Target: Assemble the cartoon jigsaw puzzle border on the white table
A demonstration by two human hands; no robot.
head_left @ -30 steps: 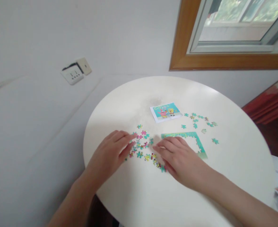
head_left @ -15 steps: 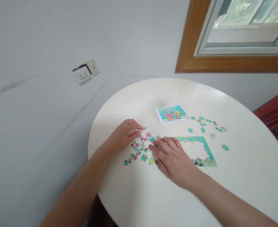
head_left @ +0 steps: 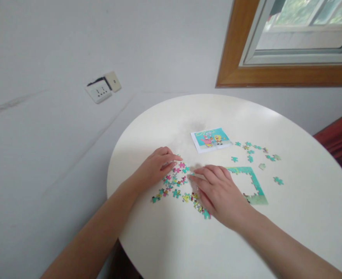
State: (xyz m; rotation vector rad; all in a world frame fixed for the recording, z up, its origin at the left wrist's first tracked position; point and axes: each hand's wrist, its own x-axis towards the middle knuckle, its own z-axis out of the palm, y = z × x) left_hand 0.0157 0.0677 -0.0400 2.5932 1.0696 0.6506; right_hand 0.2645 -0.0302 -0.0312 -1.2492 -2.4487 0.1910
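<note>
Palms down, my left hand (head_left: pixel 155 167) and right hand (head_left: pixel 220 190) curl loosely at the jigsaw pieces (head_left: pixel 176 193), grasp unclear to me; a SpongeBob picture card (head_left: pixel 211 140) lies farther.

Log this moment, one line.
left hand: at loose pieces, grip unclear | right hand: at pieces' right side, grip unclear | puzzle frame: partly behind right hand | picture card: on table

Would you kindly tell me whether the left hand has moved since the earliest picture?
Yes; judged against the picture card, the left hand has moved forward, nearer to it.
</note>
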